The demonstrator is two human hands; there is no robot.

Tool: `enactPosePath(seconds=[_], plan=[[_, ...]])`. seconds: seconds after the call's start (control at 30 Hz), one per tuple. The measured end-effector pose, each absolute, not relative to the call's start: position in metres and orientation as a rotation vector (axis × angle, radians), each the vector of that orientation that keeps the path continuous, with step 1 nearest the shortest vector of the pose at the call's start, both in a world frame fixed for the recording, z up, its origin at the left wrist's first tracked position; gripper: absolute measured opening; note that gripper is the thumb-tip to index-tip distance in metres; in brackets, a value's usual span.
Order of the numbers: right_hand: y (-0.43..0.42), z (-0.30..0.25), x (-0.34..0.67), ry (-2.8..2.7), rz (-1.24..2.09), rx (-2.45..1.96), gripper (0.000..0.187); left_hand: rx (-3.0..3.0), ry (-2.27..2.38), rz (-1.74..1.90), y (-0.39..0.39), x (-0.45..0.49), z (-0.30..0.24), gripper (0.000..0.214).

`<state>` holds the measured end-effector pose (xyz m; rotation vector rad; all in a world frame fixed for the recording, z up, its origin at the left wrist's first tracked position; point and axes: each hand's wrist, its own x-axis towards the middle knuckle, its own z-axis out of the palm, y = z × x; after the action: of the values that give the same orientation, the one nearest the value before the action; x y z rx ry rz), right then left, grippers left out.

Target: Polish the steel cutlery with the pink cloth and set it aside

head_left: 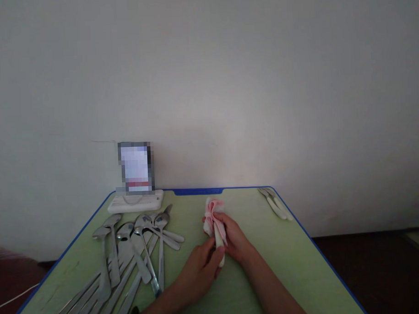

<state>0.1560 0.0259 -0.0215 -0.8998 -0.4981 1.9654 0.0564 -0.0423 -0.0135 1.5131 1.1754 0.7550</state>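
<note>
1. Left-hand grip [201,267] is clasped round the handle of a cream-handled utensil [219,239]; right-hand grip [234,236] grasps a pink-and-white cloth [214,207] bunched around its far end.
2. Taking the cloth as the clock's centre, with 12 towards the wall [207,84], a pile of metal cutlery [134,260] spreads over the desk [285,273] at 8 o'clock, mostly spoons, bowls towards 12. The left forearm [166,302] crosses just beside its near side.
3. Near 10 o'clock, a blurred screen [136,168] stands upright on a white stand [135,203].
4. At 3 o'clock, two cream-handled forks [278,207] lie side by side, tines towards 11.
5. Held over the desk's middle, the utensil has its long axis roughly 6 to 12, handle end towards 6; the cloth hides its head.
</note>
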Motion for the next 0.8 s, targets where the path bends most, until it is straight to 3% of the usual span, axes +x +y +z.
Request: enactPosePath(seconds=[0.5, 0.8], plan=[[0.0251, -0.0193, 0.1572, -0.436, 2.001, -0.886, 0.016, 1.463, 1.179, 0.775, -0.0431, 0.0569, -0.0138, 0.031], [0.0281, -0.0186, 0.1594, -0.327, 2.018, -0.634, 0.019, 1.371, 1.131, 0.874, -0.0452, 0.0563, -0.0129, 0.049]])
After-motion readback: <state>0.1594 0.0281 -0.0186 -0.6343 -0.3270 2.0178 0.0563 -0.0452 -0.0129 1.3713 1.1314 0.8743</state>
